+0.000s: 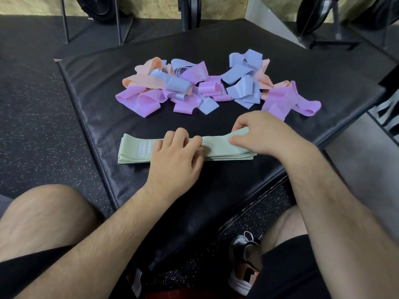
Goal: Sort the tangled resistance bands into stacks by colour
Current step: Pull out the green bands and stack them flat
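A flat stack of pale green bands (pixel 133 151) lies on the near part of the black mat (pixel 90 83). My left hand (pixel 176 157) rests on the middle of the stack, fingers curled onto the top band. My right hand (pixel 257 132) pinches the top green band at the stack's right end, lifting it slightly. Beyond the stack lies a tangled pile of pink-purple bands (pixel 140 100), blue bands (pixel 244 89) and peach bands (pixel 142 79), spread across the mat's middle.
The mat sits on speckled black rubber flooring (pixel 32 126). Metal stands and dark gym equipment (pixel 190 11) line the far wall. My bare knees, black shorts and a shoe (pixel 244 264) fill the bottom of the view.
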A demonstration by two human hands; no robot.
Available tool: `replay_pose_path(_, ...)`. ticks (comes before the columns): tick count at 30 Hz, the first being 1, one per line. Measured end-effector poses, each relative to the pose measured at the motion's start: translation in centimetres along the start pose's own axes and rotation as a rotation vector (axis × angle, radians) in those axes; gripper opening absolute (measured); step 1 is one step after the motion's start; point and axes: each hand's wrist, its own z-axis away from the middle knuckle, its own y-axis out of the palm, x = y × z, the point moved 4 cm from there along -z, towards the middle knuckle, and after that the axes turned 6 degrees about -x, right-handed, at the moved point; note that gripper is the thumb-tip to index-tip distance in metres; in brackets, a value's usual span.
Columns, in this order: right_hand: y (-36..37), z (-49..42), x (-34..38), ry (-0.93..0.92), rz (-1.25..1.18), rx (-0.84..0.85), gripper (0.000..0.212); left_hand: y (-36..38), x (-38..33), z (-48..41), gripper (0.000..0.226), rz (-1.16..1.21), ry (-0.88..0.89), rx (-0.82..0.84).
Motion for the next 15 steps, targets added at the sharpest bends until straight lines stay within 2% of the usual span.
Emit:
replay_pose_path(3,0.7,-0.2,-0.5,0.007,0.030,0.004,0.010,-0.1,-1.5,-0.6,0.018,0.015,-0.010,-0.023)
replay_pose_path(5,0.7,-0.2,-0.8,0.009,0.024,0.006,0.011,0.3,-3.5,-1.3,0.019,0.091,0.045,0.001)
replay_pose_path(8,0.9,-0.2,-0.8,-0.008,0.047,0.000,0.005,1.5,-5.9,-1.9,0.015,0.163,0.147,0.039)
replay_pose_path(10,1.0,-0.1,-1.0,-0.027,0.044,-0.006,0.001,2.2,-5.9,-1.9,0.014,0.182,0.144,0.032)
replay_pose_path(15,-0.3,0.6,-2.8,-0.006,-0.211,0.015,0.010,2.2,-5.5,-1.5,0.014,0.179,0.133,-0.005)
